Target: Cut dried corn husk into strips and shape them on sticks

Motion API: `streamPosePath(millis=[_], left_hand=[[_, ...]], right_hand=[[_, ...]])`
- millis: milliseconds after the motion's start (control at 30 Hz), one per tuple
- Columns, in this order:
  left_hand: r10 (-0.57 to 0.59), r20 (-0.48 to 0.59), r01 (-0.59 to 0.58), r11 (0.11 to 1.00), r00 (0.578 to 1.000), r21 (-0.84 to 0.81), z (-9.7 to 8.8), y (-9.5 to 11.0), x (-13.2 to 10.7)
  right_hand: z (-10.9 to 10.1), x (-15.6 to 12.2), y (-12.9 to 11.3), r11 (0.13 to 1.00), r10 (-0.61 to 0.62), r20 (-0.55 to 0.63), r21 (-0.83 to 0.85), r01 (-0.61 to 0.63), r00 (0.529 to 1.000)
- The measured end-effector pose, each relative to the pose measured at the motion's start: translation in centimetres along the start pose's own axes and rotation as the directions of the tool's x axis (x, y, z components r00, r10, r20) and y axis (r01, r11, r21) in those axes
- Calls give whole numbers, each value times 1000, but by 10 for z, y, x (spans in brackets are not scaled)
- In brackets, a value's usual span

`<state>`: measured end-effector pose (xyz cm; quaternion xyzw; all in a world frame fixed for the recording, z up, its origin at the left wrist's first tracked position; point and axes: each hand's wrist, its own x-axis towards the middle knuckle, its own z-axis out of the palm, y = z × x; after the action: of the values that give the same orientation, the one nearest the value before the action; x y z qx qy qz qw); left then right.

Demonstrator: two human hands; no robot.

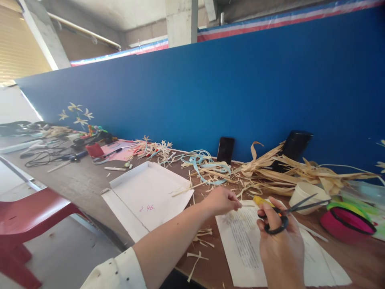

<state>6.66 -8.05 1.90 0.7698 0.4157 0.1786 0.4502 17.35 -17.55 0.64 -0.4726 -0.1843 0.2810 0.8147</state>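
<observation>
My right hand holds a pair of scissors by its black handles, the blades pointing right and slightly apart. At that hand's fingertips shows a small yellow piece, whose kind I cannot make out. My left hand is closed in a pinch just to the left, over the top edge of a printed paper sheet. What its fingers hold, if anything, is too small to tell. Beneath both hands lies the sheet. Short pale straw strips are scattered left of it.
An open white box lid lies to the left. Dried husks, blue ribbon and a phone line the blue partition. A cream cup and pink round container stand right. A red chair is far left.
</observation>
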Motion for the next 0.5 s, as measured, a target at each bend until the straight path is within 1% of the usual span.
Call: streamPosePath(millis=[67, 100, 200, 267, 367, 500], left_hand=[[-19, -11, 20, 993, 1000, 118, 1, 5, 1], [-11, -37, 18, 984, 999, 179, 1, 6, 1], [60, -113, -18, 942, 992, 335, 5, 5, -2], [80, -129, -21, 913, 988, 407, 9, 2, -5], [35, -114, 30, 854, 993, 520, 16, 1, -9], [-46, -65, 77, 756, 997, 650, 23, 6, -12]], right_hand=[[1, -1, -2, 999, 24, -4, 24, -23, 1000], [1, -2, -3, 999, 34, -7, 35, -34, 999], [1, -2, -5, 997, 55, -9, 58, -54, 998], [0, -2, -5, 996, 55, -2, 68, -55, 998], [0, -2, -4, 996, 43, 9, 75, -44, 999], [0, -2, -4, 996, 45, 16, 81, -46, 999]])
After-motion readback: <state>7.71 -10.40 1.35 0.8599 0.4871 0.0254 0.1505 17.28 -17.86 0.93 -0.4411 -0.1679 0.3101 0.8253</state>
